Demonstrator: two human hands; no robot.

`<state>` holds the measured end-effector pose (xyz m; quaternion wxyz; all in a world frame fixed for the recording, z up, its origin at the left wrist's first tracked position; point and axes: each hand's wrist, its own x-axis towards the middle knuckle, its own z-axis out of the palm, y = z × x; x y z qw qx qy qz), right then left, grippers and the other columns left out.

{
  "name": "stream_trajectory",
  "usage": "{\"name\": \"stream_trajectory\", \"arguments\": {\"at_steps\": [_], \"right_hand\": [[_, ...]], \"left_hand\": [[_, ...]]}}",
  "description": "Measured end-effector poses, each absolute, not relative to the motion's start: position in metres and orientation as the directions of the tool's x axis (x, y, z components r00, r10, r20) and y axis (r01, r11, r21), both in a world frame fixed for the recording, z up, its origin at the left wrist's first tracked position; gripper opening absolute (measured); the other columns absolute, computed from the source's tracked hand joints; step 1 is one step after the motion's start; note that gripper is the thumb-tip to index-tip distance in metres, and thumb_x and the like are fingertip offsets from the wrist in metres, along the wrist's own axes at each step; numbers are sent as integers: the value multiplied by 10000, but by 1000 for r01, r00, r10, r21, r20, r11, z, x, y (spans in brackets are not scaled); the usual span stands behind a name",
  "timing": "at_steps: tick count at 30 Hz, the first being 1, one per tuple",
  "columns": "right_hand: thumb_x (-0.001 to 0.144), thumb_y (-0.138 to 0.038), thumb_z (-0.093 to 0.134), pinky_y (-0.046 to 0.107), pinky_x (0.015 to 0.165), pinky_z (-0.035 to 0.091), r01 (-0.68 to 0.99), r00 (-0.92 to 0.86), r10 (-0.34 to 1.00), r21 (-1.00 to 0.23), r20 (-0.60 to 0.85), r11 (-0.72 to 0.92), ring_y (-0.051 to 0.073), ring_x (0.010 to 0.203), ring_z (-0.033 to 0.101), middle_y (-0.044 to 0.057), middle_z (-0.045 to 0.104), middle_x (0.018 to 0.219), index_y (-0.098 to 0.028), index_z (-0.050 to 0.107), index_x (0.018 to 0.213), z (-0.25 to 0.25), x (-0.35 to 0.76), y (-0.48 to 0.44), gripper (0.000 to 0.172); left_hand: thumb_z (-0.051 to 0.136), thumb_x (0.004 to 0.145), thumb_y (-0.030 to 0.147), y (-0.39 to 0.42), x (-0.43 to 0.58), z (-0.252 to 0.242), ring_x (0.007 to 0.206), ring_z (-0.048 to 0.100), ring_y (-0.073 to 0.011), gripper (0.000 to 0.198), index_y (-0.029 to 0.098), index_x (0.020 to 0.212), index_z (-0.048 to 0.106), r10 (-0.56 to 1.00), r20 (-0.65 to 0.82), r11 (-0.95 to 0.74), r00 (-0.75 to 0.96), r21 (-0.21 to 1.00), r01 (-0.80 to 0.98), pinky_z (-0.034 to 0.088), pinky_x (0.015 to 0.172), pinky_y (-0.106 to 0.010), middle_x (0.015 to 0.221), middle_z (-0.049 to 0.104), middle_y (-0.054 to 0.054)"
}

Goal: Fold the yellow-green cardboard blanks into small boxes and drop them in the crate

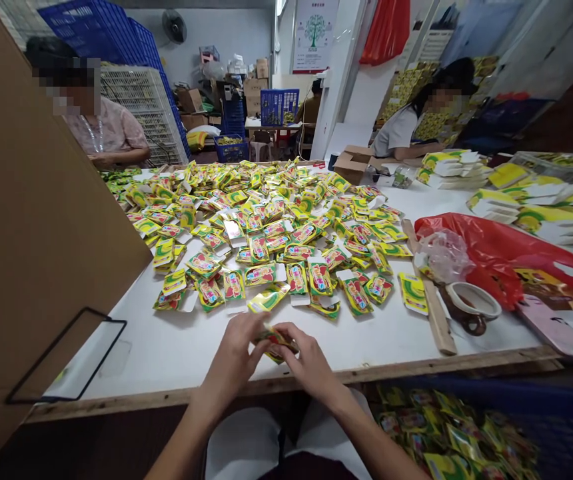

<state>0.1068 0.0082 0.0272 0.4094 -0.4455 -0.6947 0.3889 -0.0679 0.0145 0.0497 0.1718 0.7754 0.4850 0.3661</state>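
Both of my hands meet above the near edge of the white table (pixel 161 363). Between their fingers is a small green, yellow and red packet (pixel 275 339), partly covered by the fingers. My left hand (pixel 239 347) grips its left side, its fingertips slightly blurred. On the packet's other side, my right hand (pixel 306 353) pinches with thumb and fingers. Just beyond my hands lies a yellow-green packet (pixel 269 297), at the front of a wide heap of small printed packets (pixel 266 233), several with white flaps showing.
A large cardboard box (pixel 51 240) and a black wire frame (pixel 116 321) stand at left. To the right are a wooden strip (pixel 439 320), a brown cup (pixel 471 307) and a red plastic bag (pixel 496 247). Below the edge, a blue crate (pixel 561 413) holds packets. Two people sit across the table.
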Motion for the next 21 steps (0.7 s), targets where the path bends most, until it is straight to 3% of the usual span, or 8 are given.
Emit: {"name": "stream_trajectory", "arguments": {"at_steps": [3,5,8,15,19,21], "right_hand": [[834,-187,522,341,792,527,37,-166,980,-993,106,113,202,907,647,63,666,1002,-223,431,1095,6,102,5,279],[827,-220,552,333,783,534,-64,-117,991,-996,62,54,196,899,659,67,663,1014,-231,354,1105,-4,101,1,340],[833,-235,558,328,826,518,-48,-63,994,-995,87,84,185,922,651,69,645,1040,-238,342,1117,-7,105,-3,357],[887,-262,485,301,800,511,195,-180,969,-959,172,206,190,885,638,57,659,939,-197,581,1016,7,123,9,173],[886,-244,492,321,844,480,258,-164,952,-920,258,294,204,929,613,64,663,927,-193,653,887,11,124,17,169],[875,-236,512,314,841,485,221,-101,957,-931,273,289,196,922,615,60,659,933,-196,640,931,10,122,17,145]], "left_hand": [[603,804,262,7,-60,29,1031,579,-218,439,225,1185,387,950,300,-248,-82,891,381,457,893,-391,1115,562,-92],[560,834,270,2,-52,18,917,625,-183,395,232,1169,355,986,155,-141,-53,969,201,505,806,-350,1034,584,-58],[510,862,255,-4,-43,9,847,641,-164,335,230,1172,385,995,75,-82,60,989,122,521,742,-309,967,604,-39],[487,869,246,-4,-45,6,907,628,-182,236,196,1088,557,988,91,-116,129,971,208,506,835,-338,1079,624,-83],[507,851,203,-3,-42,4,1095,560,-210,204,199,1033,598,980,182,-197,82,950,241,442,957,-366,1150,598,-84],[499,850,176,-3,-38,3,1140,533,-206,223,208,1054,582,975,220,-224,43,950,217,415,990,-370,1177,584,-77]]}}
